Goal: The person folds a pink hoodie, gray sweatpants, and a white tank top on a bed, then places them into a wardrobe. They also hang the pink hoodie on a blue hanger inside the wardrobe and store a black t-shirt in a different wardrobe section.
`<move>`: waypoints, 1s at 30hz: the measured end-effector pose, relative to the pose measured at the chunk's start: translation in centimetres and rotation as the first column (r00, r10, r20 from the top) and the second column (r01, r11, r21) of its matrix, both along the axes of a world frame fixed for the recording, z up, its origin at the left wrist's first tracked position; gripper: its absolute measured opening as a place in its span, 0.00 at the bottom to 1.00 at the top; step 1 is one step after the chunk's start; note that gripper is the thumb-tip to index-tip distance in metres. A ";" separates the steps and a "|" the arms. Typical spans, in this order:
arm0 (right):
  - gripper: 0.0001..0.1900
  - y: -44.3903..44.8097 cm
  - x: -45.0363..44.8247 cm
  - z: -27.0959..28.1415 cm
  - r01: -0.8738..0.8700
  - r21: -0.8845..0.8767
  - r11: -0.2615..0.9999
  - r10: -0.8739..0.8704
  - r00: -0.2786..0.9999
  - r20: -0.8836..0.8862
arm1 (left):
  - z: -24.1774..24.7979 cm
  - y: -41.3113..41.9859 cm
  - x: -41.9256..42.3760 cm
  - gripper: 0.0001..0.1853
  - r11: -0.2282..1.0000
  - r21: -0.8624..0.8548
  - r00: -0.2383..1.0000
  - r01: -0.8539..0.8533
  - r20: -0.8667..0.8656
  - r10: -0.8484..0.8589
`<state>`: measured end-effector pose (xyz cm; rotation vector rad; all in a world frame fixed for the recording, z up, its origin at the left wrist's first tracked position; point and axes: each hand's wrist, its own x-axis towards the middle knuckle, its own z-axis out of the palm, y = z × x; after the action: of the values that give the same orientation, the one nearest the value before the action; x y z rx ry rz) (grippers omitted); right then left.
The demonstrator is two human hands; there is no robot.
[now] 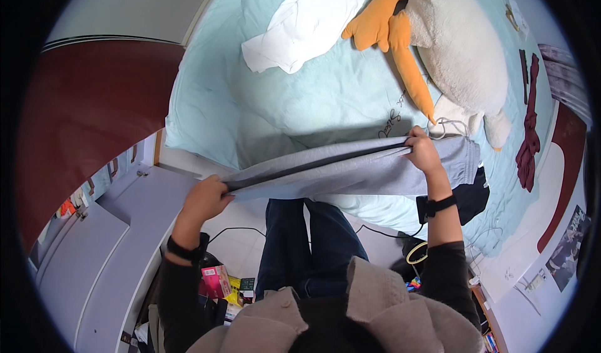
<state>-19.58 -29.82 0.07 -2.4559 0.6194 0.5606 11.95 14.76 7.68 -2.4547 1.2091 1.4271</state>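
A pair of grey sweatpants (338,170) with a dark stripe is stretched lengthwise between my hands at the near side of the bed. My left hand (206,198) grips the leg end at the left. Farther up, my right hand (422,150) pinches the fabric near the gathered waistband, which lies to its right with a pale drawstring. Part of a black garment (474,198) shows beneath the waistband. A white garment (305,24) lies spread at the far side of the light green bedding (211,85).
A large white plush toy (460,47) with orange limbs lies on the bed. Dark red garment (530,127) rests at the right. Open cabinet doors (84,245) stand at the left. Boxes (216,281) are on the floor, and a black cable (239,228) crosses near my legs.
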 end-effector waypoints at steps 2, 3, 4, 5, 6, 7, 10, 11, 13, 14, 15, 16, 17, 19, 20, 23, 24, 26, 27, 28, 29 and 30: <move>0.18 -0.4 1.0 0.6 0.104 -0.009 0.995 -0.102 0.985 0.139 | 2.5 -0.5 1.8 0.11 1.000 0.005 0.989 -0.007 0.148 0.006; 0.18 -0.6 1.9 0.1 0.112 -0.036 0.993 -0.104 0.980 0.172 | 2.3 -1.3 2.9 0.10 1.000 0.023 0.981 -0.014 0.195 0.009; 0.18 -0.6 3.1 -0.8 0.121 -0.061 0.991 -0.106 0.973 0.203 | 1.1 -2.2 4.4 0.10 1.000 -0.020 0.962 -0.004 0.273 0.009; 0.18 -0.7 4.5 -2.0 0.135 -0.066 0.989 -0.114 0.960 0.257 | -1.0 -3.5 6.3 0.09 0.997 0.021 0.945 0.077 0.319 -0.080; 0.18 -0.5 5.9 -3.5 0.237 -0.092 0.967 -0.218 0.959 0.183 | -3.4 -4.5 8.0 0.09 0.992 0.084 0.913 0.098 0.388 -0.124; 0.18 -0.1 7.0 -4.9 0.256 -0.191 0.948 -0.228 0.961 0.159 | -5.9 -4.9 9.3 0.11 0.998 0.018 0.864 0.058 0.500 -0.059; 0.20 2.3 9.5 -6.8 0.325 -0.361 0.874 -0.145 0.884 0.443 | -12.4 -3.0 10.3 0.18 0.921 -0.281 0.763 -0.270 0.520 0.383; 0.20 3.5 9.7 -6.7 0.323 -0.352 0.879 -0.122 0.863 0.490 | -14.4 -2.0 9.9 0.20 0.828 -0.370 0.707 -0.421 0.437 0.555; 0.21 6.3 9.6 -5.9 0.269 -0.337 0.902 -0.047 0.838 0.544 | -17.7 0.8 7.6 0.26 0.627 -0.327 0.600 -0.707 0.192 0.777; 0.21 7.7 9.5 -5.4 0.232 -0.320 0.919 -0.032 0.850 0.525 | -18.9 2.3 6.0 0.29 0.608 -0.239 0.584 -0.757 0.170 0.794; 0.20 8.9 9.7 -5.0 0.173 -0.316 0.933 0.021 0.849 0.528 | -20.1 3.7 4.4 0.33 0.582 -0.198 0.562 -0.788 0.155 0.813; 0.20 9.6 10.3 -4.8 0.178 -0.297 0.938 0.006 0.849 0.529 | -21.2 4.8 2.7 0.36 0.497 -0.194 0.491 -0.846 0.084 0.867; 0.20 10.4 11.0 -4.7 0.165 -0.279 0.946 0.009 0.847 0.532 | -22.1 5.8 1.5 0.39 0.393 -0.146 0.392 -0.908 0.037 0.919; 0.20 11.8 13.3 -5.0 0.111 -0.201 0.973 0.020 0.830 0.557 | -23.4 7.2 -0.2 0.36 0.329 -0.196 0.339 -0.924 -0.022 0.941; 0.20 12.6 15.2 -5.5 0.066 -0.143 0.988 0.030 0.814 0.580 | -23.8 7.4 -0.8 0.35 0.277 -0.167 0.287 -0.946 -0.042 0.957; 0.18 16.5 21.5 -6.7 -0.160 -0.048 0.986 0.151 0.725 0.672 | -23.8 7.8 -1.6 0.34 0.297 -0.173 0.318 -0.939 -0.115 0.941; 0.16 18.3 23.7 -7.2 -0.222 -0.015 0.975 0.179 0.744 0.644 | -23.4 7.8 -1.8 0.34 0.331 -0.163 0.348 -0.929 -0.085 0.934; 0.14 21.9 27.9 -8.1 -0.252 -0.005 0.968 0.206 0.776 0.596 | -22.5 7.9 -2.1 0.33 0.362 -0.173 0.377 -0.916 -0.062 0.924; 0.14 23.8 29.7 -8.6 -0.219 -0.025 0.975 0.194 0.795 0.575 | -21.8 8.0 -2.3 0.32 0.399 -0.186 0.415 -0.898 -0.053 0.908; 0.14 25.0 30.8 -8.9 -0.200 -0.049 0.979 0.192 0.799 0.570 | -21.1 8.1 -2.6 0.31 0.433 -0.196 0.449 -0.880 -0.044 0.892; 0.13 25.9 31.6 -9.1 -0.228 -0.046 0.973 0.223 0.861 0.457 | -20.3 8.3 -3.0 0.30 0.460 -0.174 0.471 -0.871 -0.027 0.882; 0.12 26.8 32.3 -8.9 -0.264 -0.045 0.964 0.262 0.897 0.356 | -19.4 8.5 -3.3 0.28 0.476 -0.199 0.490 -0.857 -0.023 0.872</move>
<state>12.69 -2.99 -8.88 -2.5642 0.1369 0.1962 8.70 23.25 -11.73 -3.4401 -0.0865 1.3065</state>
